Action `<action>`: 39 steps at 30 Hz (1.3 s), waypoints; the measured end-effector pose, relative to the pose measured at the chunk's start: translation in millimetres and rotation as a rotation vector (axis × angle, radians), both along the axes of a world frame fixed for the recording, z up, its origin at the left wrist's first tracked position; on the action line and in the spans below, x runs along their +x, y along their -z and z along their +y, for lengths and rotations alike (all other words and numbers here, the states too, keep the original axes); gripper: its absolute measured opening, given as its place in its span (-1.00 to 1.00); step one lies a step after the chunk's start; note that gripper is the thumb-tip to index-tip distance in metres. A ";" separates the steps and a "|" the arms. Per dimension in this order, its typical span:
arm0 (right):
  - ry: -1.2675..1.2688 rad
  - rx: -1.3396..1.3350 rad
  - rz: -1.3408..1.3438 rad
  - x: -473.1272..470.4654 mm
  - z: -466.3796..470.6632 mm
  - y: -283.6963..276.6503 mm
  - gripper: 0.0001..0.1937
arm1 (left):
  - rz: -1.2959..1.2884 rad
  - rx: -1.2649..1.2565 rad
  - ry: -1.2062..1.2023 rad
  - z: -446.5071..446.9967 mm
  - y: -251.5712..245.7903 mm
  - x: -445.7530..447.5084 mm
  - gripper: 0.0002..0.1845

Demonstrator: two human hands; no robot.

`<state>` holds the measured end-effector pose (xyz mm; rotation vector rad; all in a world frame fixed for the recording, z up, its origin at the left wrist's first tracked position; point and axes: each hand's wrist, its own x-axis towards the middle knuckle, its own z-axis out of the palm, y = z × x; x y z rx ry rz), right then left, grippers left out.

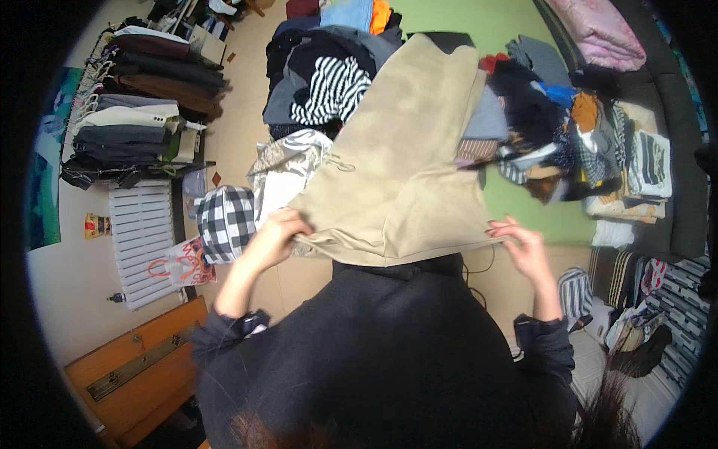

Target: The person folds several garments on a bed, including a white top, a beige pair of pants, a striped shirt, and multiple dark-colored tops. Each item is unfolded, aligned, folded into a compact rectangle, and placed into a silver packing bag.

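Note:
Beige trousers stretch away from me across a green-covered surface, their wide waist edge towards my body. At the left corner of that edge, my left hand grips the cloth. My right hand pinches the right corner between thumb and fingers. A drawstring shows on the left part of the beige cloth. Beyond it on the left lie a black-and-white striped garment and dark clothes. A shiny silver-grey patterned cloth lies beside the trousers' left edge.
Mixed clothes are heaped right of the trousers, near folded striped cloth on a dark sofa. A black-and-white checked bag stands at left, by a white radiator. Garments hang on a rack at upper left. Cables lie on the floor.

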<state>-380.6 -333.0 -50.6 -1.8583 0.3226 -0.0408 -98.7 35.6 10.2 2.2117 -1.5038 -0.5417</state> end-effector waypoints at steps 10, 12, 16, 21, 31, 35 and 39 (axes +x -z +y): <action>-0.139 0.076 0.203 128.3 -24.3 70.6 -0.82 | 0.409 0.177 -0.010 24.7 153.9 -13.3 -0.62; -0.019 -0.163 0.152 197.3 -47.1 76.4 -0.82 | 0.481 0.110 0.021 14.1 155.5 4.5 -0.69; 0.245 -0.500 -0.454 278.1 -17.2 125.8 -0.56 | 0.679 0.225 -0.054 -0.1 149.9 20.3 -0.84; 0.446 -0.517 -0.147 231.2 15.7 207.0 -0.39 | 0.684 0.178 -0.099 0.7 130.8 15.7 -0.85; 0.267 -0.532 0.166 196.8 35.9 227.8 -0.45 | 0.688 0.282 -0.192 -5.4 106.1 15.1 -0.87; 0.132 -0.608 0.446 194.6 25.2 233.6 -0.58 | 0.656 0.271 -0.237 2.1 105.5 9.2 -0.85; 0.316 -0.295 0.268 183.1 11.4 245.1 -0.67 | 0.627 0.373 -0.324 9.7 98.2 8.8 -0.84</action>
